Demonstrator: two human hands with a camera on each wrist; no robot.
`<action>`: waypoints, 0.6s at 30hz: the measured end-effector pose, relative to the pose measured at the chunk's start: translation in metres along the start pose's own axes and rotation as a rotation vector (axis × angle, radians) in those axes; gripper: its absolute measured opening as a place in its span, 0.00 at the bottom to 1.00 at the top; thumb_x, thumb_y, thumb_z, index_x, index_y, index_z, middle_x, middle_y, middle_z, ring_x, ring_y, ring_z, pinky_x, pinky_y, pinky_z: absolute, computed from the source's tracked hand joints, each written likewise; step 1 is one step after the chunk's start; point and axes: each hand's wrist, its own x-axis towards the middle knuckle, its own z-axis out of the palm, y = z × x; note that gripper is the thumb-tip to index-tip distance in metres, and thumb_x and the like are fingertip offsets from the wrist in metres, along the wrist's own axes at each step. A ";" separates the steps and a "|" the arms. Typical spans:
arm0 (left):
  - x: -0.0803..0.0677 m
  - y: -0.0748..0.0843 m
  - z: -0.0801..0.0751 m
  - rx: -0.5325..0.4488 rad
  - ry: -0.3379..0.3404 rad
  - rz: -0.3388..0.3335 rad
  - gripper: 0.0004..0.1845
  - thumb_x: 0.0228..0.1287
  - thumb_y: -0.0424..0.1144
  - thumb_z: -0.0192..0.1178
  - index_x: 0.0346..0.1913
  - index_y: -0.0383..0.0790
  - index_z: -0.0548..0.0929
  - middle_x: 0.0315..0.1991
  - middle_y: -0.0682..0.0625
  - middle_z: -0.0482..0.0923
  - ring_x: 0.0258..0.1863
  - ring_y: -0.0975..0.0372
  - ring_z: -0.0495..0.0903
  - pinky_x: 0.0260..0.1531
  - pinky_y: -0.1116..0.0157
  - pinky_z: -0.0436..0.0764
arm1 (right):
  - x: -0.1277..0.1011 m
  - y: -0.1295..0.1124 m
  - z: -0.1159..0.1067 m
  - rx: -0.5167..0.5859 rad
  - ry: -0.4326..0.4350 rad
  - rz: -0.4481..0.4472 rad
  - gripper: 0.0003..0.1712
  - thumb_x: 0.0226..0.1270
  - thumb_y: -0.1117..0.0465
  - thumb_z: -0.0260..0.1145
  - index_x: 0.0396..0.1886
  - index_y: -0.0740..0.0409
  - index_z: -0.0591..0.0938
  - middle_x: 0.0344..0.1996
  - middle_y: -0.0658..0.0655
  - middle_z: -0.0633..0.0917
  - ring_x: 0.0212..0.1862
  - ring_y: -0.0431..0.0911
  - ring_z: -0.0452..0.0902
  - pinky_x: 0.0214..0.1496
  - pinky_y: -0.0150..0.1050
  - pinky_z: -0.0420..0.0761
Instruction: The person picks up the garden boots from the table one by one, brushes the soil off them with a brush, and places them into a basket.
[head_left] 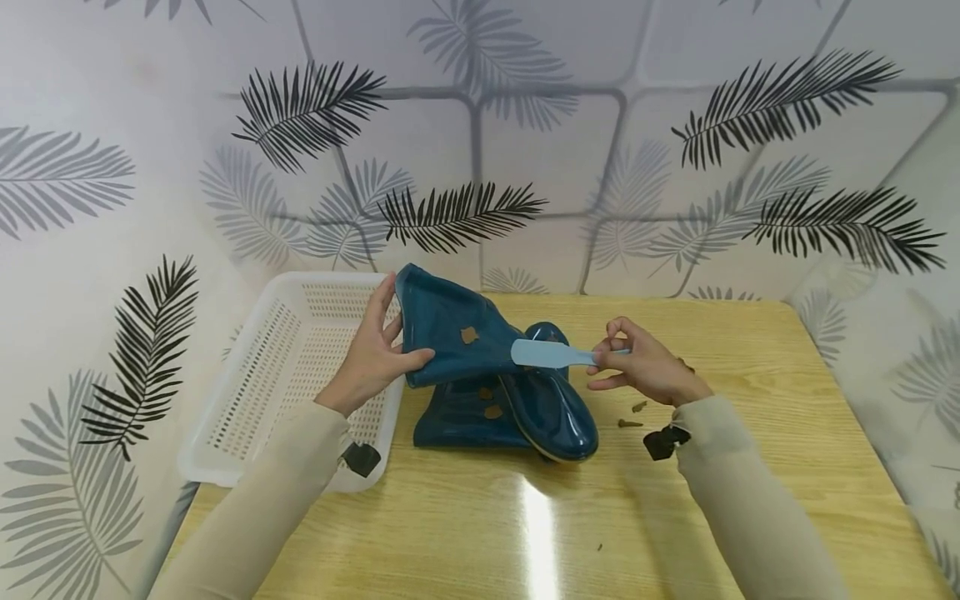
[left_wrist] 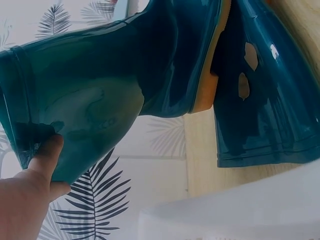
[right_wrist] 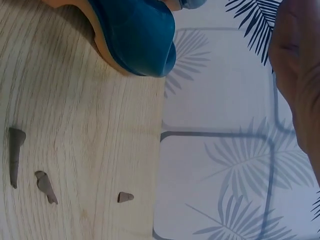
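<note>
My left hand (head_left: 367, 350) grips the upper edge of a teal rubber boot (head_left: 442, 321), thumb on the near side of the shaft. The boot is tilted and held over a second rubber boot (head_left: 446, 425) lying on the table. Brown patches show on both shafts, one patch (head_left: 468, 335) on the raised boot. Between thumb and fingers, my right hand (head_left: 637, 362) pinches the thin handle of a light blue spatula (head_left: 551, 354). Its flat blade overlaps the raised boot's shaft near the ankle. In the left wrist view, the raised boot's tan sole (left_wrist: 205, 92) faces the other boot.
A white perforated plastic basket (head_left: 225, 433) stands at the table's left, just behind the left hand. Small brown pieces (head_left: 630, 423) lie on the wooden table (head_left: 750, 367) right of the boots. A leaf-patterned wall (head_left: 585, 150) rises behind the table's far edge.
</note>
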 end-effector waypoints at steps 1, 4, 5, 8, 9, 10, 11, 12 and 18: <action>0.000 0.000 0.000 0.002 0.003 0.001 0.58 0.60 0.24 0.66 0.81 0.53 0.36 0.80 0.52 0.30 0.78 0.47 0.43 0.68 0.45 0.62 | 0.000 0.000 -0.001 -0.002 0.008 -0.001 0.13 0.75 0.75 0.53 0.41 0.59 0.58 0.37 0.59 0.75 0.40 0.49 0.84 0.49 0.54 0.83; -0.001 -0.001 0.001 -0.002 0.010 0.003 0.58 0.60 0.24 0.66 0.81 0.52 0.36 0.80 0.52 0.30 0.78 0.47 0.43 0.67 0.45 0.63 | -0.001 0.000 -0.003 0.012 0.028 -0.021 0.14 0.75 0.73 0.54 0.41 0.58 0.58 0.37 0.58 0.74 0.41 0.49 0.84 0.50 0.56 0.82; -0.001 -0.001 0.001 -0.005 0.012 0.006 0.58 0.60 0.24 0.66 0.81 0.51 0.36 0.81 0.52 0.31 0.78 0.47 0.44 0.67 0.45 0.64 | 0.000 0.000 -0.003 0.025 0.032 -0.033 0.14 0.75 0.73 0.54 0.40 0.58 0.58 0.37 0.58 0.74 0.41 0.49 0.83 0.50 0.56 0.82; -0.002 -0.002 0.000 -0.013 0.019 0.007 0.58 0.60 0.23 0.65 0.81 0.51 0.37 0.81 0.52 0.31 0.78 0.47 0.44 0.66 0.45 0.64 | 0.004 -0.003 0.002 0.073 0.020 -0.068 0.13 0.76 0.72 0.55 0.40 0.56 0.59 0.36 0.55 0.75 0.41 0.48 0.83 0.50 0.54 0.83; -0.003 -0.002 -0.001 -0.013 0.022 0.008 0.57 0.60 0.23 0.65 0.81 0.51 0.37 0.81 0.51 0.31 0.78 0.47 0.44 0.66 0.44 0.65 | 0.006 -0.004 0.004 0.090 0.007 -0.076 0.14 0.76 0.72 0.55 0.40 0.56 0.59 0.35 0.55 0.76 0.41 0.48 0.83 0.50 0.54 0.83; -0.003 -0.002 -0.001 -0.012 0.024 0.008 0.57 0.60 0.23 0.65 0.81 0.50 0.37 0.81 0.51 0.31 0.77 0.46 0.45 0.66 0.44 0.65 | 0.008 -0.005 0.007 0.101 -0.010 -0.074 0.13 0.76 0.72 0.55 0.41 0.56 0.59 0.35 0.55 0.76 0.40 0.48 0.83 0.50 0.54 0.83; -0.004 -0.001 -0.001 -0.014 0.026 0.008 0.57 0.60 0.23 0.65 0.81 0.50 0.37 0.81 0.51 0.31 0.77 0.46 0.45 0.66 0.44 0.65 | 0.010 -0.005 0.010 0.102 -0.027 -0.065 0.13 0.76 0.72 0.54 0.41 0.56 0.59 0.36 0.55 0.77 0.41 0.47 0.83 0.49 0.52 0.84; -0.004 -0.001 -0.001 -0.012 0.028 0.008 0.57 0.60 0.23 0.65 0.81 0.50 0.37 0.81 0.50 0.31 0.77 0.46 0.45 0.66 0.44 0.64 | 0.013 -0.005 0.012 0.098 -0.045 -0.051 0.13 0.76 0.72 0.54 0.41 0.56 0.59 0.36 0.55 0.77 0.41 0.48 0.83 0.49 0.52 0.84; -0.007 -0.004 -0.001 -0.015 0.033 0.003 0.57 0.59 0.22 0.65 0.81 0.48 0.37 0.80 0.50 0.30 0.77 0.46 0.44 0.65 0.44 0.66 | 0.015 -0.001 0.010 0.019 -0.069 0.033 0.13 0.75 0.73 0.53 0.41 0.57 0.58 0.36 0.57 0.78 0.41 0.50 0.84 0.49 0.53 0.83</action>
